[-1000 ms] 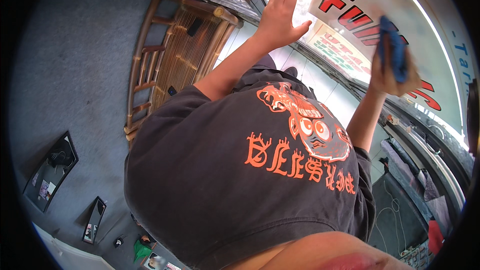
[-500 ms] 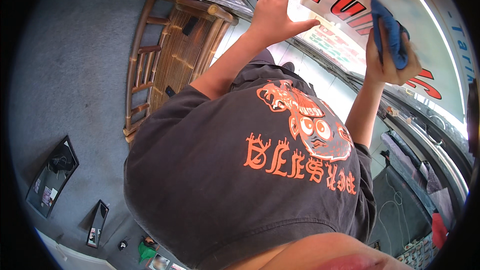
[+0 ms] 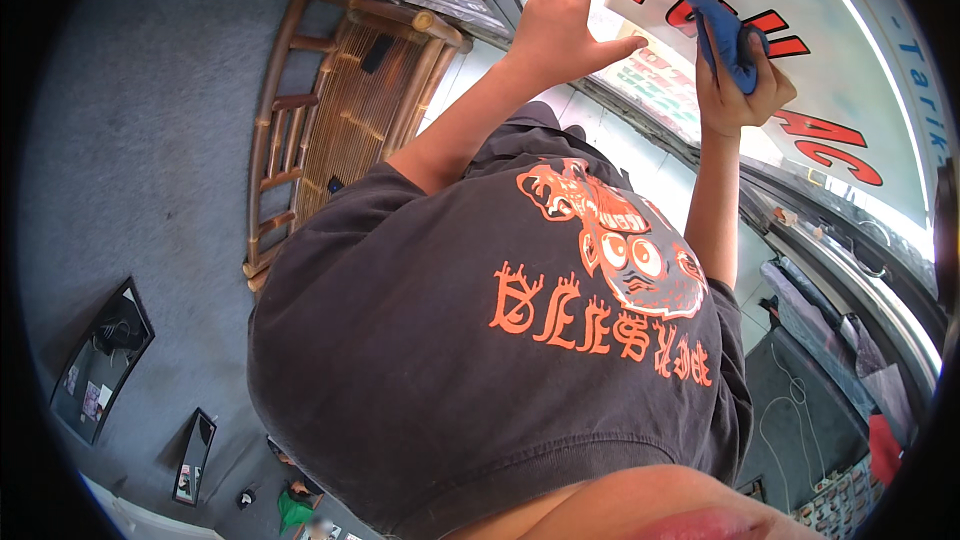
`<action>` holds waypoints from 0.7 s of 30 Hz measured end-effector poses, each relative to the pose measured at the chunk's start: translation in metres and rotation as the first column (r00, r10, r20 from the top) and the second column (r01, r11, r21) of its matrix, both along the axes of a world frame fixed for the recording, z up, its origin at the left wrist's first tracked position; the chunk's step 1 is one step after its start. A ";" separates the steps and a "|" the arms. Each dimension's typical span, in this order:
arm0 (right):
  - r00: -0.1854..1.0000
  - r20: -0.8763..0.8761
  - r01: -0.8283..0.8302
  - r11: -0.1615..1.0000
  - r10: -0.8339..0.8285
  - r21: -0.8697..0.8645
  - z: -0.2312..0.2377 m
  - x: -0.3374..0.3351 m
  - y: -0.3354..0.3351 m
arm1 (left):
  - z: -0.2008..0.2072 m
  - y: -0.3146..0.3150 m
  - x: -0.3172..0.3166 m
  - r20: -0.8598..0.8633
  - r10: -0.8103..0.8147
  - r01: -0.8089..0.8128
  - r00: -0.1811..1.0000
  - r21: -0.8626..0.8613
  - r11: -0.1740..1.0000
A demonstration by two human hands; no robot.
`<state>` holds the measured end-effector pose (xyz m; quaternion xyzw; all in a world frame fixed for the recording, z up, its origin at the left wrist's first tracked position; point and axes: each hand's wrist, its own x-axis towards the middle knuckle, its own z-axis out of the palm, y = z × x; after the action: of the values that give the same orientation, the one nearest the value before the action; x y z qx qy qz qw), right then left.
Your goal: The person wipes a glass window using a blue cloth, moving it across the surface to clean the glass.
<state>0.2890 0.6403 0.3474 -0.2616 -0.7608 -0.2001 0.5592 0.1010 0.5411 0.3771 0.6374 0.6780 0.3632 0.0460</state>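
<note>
My right hand (image 3: 745, 95) grips a folded blue cloth (image 3: 722, 35) at the upper right. The cloth lies over part of the red, black-edged lettering on a white sign panel (image 3: 850, 70) on the glass, and seems to press on it. Further left, my left hand (image 3: 562, 30) is raised with its fingers stretched out and the thumb pointing right. It holds nothing and is near the glass, left of the panel; whether the fingertips touch the glass is hard to tell.
A bamboo bench (image 3: 345, 105) stands against the grey wall (image 3: 150, 130) on the left. Two dark-framed mirrors (image 3: 105, 360) are at the lower left. Rolled material (image 3: 830, 320) and a pale cable (image 3: 795, 390) lie at the lower right. A metal frame rail (image 3: 820, 215) runs below the glass.
My right hand has moved left and slightly up with the blue cloth, uncovering letters on the right of the panel. The left hand has barely shifted.
</note>
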 end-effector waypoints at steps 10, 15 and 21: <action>0.965 -0.262 0.094 0.942 -0.007 0.322 0.123 0.046 0.049 | -0.006 0.001 -0.014 -0.045 -0.074 0.074 0.996 -0.008 0.997; 0.939 -0.287 0.303 0.845 -0.188 0.440 0.115 0.042 0.048 | -0.002 -0.001 -0.021 -0.066 -0.103 0.105 0.993 0.040 0.994; 0.981 -0.107 0.162 0.986 -0.164 -0.027 0.021 -0.013 -0.007 | -0.008 0.000 -0.017 -0.079 -0.089 0.093 0.993 0.054 0.994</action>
<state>0.2759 0.6333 0.3685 -0.3384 -0.7071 -0.2239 0.5791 0.0844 0.5415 0.3690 0.6821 0.6389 0.3552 0.0183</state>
